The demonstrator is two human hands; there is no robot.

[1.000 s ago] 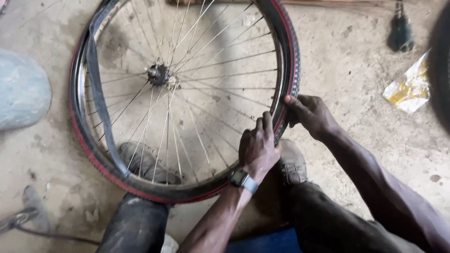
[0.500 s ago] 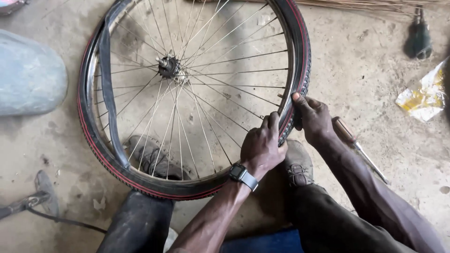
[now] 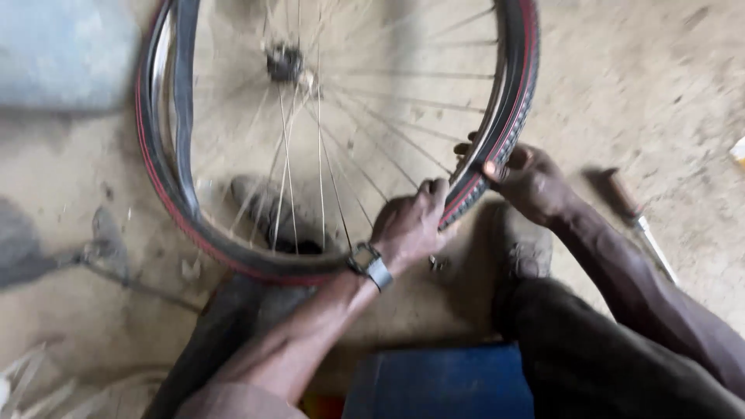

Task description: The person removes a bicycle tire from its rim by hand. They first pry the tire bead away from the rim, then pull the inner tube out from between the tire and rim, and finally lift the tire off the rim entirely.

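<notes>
A bicycle wheel (image 3: 326, 140) lying flat on the ground is gripped at its near-right edge, where the black tyre (image 3: 497, 147) is clasped by the left hand (image 3: 407, 225) and right hand (image 3: 531, 182), fingers curled tightly over it.

I'm seeing a matt black rubber tyre (image 3: 508, 132) with a red stripe; thin shiny metal spokes (image 3: 318, 163); a rough, dusty concrete floor (image 3: 652, 70); a wooden-handled tool (image 3: 632, 217) lying matt.
</notes>
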